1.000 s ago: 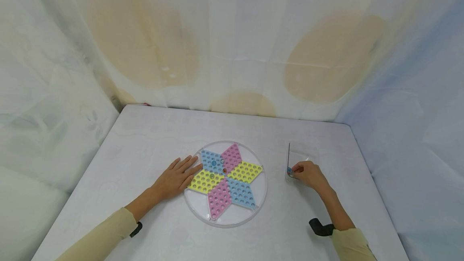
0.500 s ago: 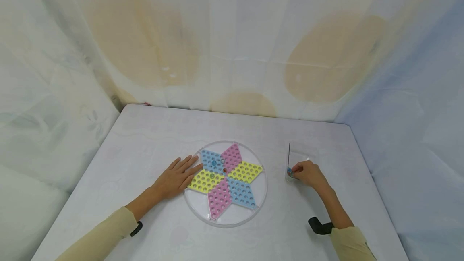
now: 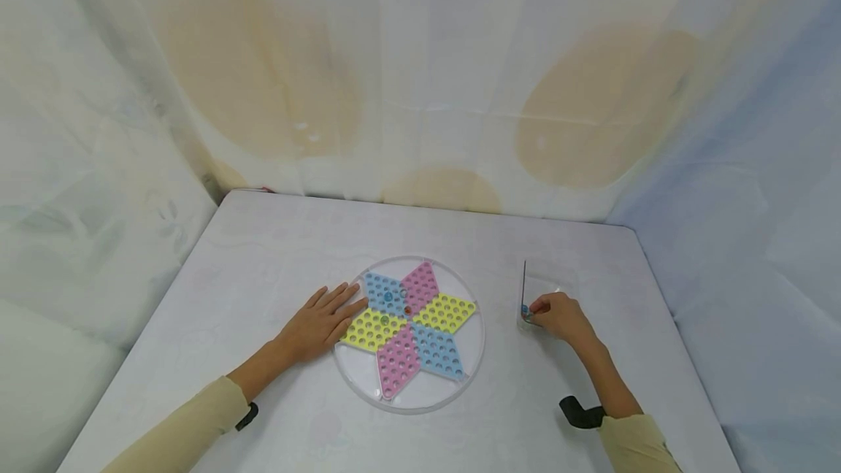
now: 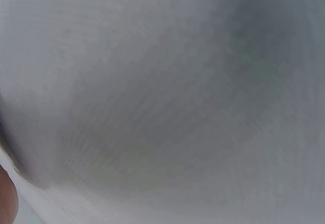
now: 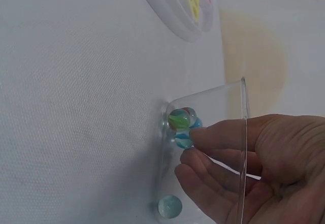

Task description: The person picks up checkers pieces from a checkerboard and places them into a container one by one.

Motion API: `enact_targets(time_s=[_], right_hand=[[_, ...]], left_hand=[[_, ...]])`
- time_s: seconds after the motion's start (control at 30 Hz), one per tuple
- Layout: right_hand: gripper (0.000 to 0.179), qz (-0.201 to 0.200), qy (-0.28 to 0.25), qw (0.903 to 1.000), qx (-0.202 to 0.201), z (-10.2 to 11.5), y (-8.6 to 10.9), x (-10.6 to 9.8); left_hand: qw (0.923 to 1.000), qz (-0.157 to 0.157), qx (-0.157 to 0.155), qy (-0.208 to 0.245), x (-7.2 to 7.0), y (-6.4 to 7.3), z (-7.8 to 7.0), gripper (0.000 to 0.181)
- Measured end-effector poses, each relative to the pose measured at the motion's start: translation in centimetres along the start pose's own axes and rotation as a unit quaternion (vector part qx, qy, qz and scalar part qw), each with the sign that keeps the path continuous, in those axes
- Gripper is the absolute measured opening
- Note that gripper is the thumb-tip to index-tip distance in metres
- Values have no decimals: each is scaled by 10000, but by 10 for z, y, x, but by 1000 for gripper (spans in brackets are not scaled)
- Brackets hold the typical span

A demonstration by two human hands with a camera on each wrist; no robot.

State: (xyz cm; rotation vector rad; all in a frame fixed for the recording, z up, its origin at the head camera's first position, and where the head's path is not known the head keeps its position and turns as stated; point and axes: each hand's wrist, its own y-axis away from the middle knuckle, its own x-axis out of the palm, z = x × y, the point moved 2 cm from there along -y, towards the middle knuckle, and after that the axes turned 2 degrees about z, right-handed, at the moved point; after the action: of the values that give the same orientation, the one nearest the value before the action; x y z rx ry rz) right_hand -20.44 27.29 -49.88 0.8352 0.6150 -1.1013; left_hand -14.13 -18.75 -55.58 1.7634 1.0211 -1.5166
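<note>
While my left hand [image 3: 323, 323] lies flat, fingers loosely spread over the edge of the star board [image 3: 396, 367] — presumably to steady it — my right hand [image 3: 563, 314] reaches into the clear box [image 5: 216, 98], fingertips pinching a blue-streaked marble [image 5: 183, 141] beside other marbles [image 5: 179, 119], likely because it's small.

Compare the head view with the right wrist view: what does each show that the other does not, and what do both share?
Only the head view shows the bare left hand and the star-patterned round board's blue plastic sections.

Only the right wrist view shows the pale, clear round marble lying apart from the clustered marbles.

Both show the bare right hand with fingers inside the transparent plastic box, the white table, and some yellow and pink board sections.
</note>
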Motion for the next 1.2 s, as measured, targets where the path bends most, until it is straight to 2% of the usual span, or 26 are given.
enact_targets(time_s=[0.37, 0.7, 1.0, 1.2], right_hand=[[16, -338, -97, 9987, -358, 9, 6, -8], [17, -828, -465, 9913, -915, 36, 12, -8], [20, -910, -783, 9863, -1128, 64, 17, 0], [21, -922, -973, 9830, -1258, 78, 16, 11]], left_hand=[[9999, -89, 73, -5, 1, 0, 1, 51], [9998, -158, 73, -16, 1, 0, 1, 50], [10000, -42, 30, -37, -1, 0, 0, 51], [9998, -176, 83, -54, -1, 0, -1, 51]])
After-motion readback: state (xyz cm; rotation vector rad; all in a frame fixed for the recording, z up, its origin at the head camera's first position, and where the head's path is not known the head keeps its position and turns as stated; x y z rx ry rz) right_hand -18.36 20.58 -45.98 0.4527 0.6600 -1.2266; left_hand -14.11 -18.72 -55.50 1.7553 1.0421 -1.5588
